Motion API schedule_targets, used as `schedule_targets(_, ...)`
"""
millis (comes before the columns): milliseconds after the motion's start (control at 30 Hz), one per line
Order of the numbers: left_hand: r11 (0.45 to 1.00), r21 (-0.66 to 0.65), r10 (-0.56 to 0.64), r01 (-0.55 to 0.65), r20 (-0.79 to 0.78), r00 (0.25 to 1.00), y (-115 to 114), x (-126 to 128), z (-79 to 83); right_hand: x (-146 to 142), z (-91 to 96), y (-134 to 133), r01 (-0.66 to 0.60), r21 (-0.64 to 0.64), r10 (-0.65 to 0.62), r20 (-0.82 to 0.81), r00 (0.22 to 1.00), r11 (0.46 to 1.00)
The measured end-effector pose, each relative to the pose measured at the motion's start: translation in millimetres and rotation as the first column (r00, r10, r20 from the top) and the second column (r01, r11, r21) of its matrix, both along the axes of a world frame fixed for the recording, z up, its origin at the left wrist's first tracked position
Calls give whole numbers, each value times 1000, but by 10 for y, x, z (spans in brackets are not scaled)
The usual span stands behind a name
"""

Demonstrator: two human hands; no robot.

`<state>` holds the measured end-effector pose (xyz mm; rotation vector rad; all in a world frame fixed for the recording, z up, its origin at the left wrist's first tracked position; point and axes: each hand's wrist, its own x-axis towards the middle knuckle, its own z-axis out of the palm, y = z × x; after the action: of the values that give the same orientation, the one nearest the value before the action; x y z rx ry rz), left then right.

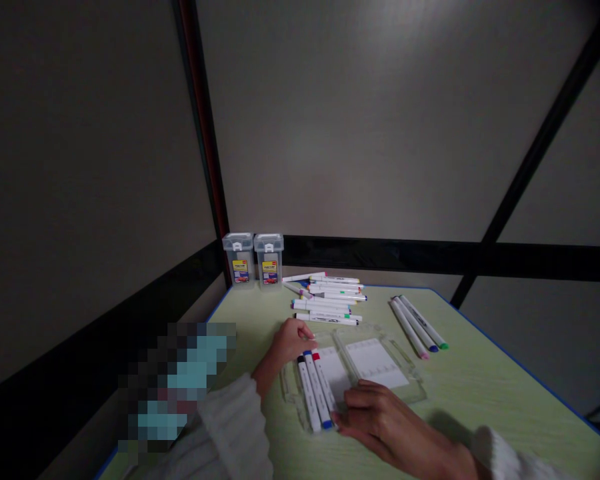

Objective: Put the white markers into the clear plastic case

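A clear plastic marker case [419,393] lies opened flat on the table, with white paper inserts in both halves. In its left half, three white markers lie side by side: a black-capped marker [309,395], a blue-capped marker [319,392] and a red-capped marker [325,380]. My left hand [293,340] is at their far, capped ends, fingers curled together; what its fingertips pinch is hidden. My right hand [380,415] is closed with its thumb and fingers at the near end of the red-capped marker.
Behind the case lies a loose pile of white markers [327,305] with coloured ends. Two clear lidded boxes [239,261] stand at the back left corner. Three thick markers [420,325] lie to the right. Grey panels [350,133] surround the table [485,393]; a pixelated patch covers the left side.
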<state>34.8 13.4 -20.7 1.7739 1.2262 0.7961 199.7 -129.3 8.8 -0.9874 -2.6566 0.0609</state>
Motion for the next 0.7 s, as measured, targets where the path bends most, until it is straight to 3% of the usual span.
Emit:
schedule_targets(267,1000,-6,4,-4,33,999,17,-19,52,11,-10,-2,-6,24,6,20,1000,1000)
schedule_targets(467,998,50,42,-39,-60,997,-8,-76,112,3,19,-3,-18,62,17,23,1000,998)
schedule_targets(700,992,104,87,-75,-117,989,-41,-87,120,34,27,-6,53,81,-53,5,999,995)
